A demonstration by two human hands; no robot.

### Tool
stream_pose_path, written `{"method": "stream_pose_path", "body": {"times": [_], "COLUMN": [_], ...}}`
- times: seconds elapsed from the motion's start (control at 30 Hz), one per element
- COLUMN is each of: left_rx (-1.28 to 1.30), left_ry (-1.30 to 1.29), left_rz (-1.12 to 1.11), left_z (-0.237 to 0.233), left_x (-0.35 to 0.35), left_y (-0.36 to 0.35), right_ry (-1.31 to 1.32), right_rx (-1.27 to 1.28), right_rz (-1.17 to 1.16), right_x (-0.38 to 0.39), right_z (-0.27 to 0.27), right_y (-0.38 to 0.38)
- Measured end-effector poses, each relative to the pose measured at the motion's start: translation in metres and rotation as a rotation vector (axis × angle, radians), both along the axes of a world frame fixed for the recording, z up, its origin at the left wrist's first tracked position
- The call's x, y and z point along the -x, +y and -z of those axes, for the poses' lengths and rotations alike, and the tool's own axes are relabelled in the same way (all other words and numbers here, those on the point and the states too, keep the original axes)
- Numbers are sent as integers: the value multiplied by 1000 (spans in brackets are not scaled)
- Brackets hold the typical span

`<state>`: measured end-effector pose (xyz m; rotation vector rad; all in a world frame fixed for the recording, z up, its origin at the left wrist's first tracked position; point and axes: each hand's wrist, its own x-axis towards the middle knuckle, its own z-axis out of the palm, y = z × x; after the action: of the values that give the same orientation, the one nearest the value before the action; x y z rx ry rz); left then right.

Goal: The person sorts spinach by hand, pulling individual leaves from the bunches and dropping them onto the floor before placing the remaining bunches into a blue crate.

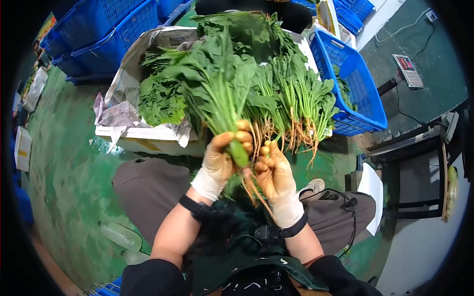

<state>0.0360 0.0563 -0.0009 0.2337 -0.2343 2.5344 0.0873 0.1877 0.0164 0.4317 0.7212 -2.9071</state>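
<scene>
A bunch of spinach [224, 86] with long pinkish roots is gripped around its stems by my gloved left hand [222, 155]. Its leaves point away from me and the roots hang toward my lap. Beside those roots, my gloved right hand [276, 177] has its fingers curled and pinched together; whether something small is between them is hard to see. Just beyond my hands, more spinach with roots [301, 106] lies across a white foam box [133, 133], roots toward me. Loose leafy greens [163, 96] fill the box's left side.
A blue basket [363, 84] with some greens stands right of the box. Stacked blue crates [106, 39] are at the back left. A scale display [409, 71] and a dark metal frame [419, 214] are on the right. Plastic bottles [121, 236] lie on the green floor.
</scene>
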Motion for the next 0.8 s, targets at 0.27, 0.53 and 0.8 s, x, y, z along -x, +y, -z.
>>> {"method": "stream_pose_path", "body": {"times": [0.27, 0.53, 0.8], "left_rx": [502, 331, 368], "left_ry": [151, 199, 111], "left_rz": [-205, -58, -11], "left_z": [-11, 7, 1], "left_x": [1, 4, 7], "left_y": [-19, -8, -5], "right_ry": [117, 281, 273], "right_rx": [-1690, -2498, -1859], "right_rz": [-90, 168, 279], "right_x": [52, 128, 78], "right_z": [-37, 21, -30], "right_y": [47, 100, 56]}}
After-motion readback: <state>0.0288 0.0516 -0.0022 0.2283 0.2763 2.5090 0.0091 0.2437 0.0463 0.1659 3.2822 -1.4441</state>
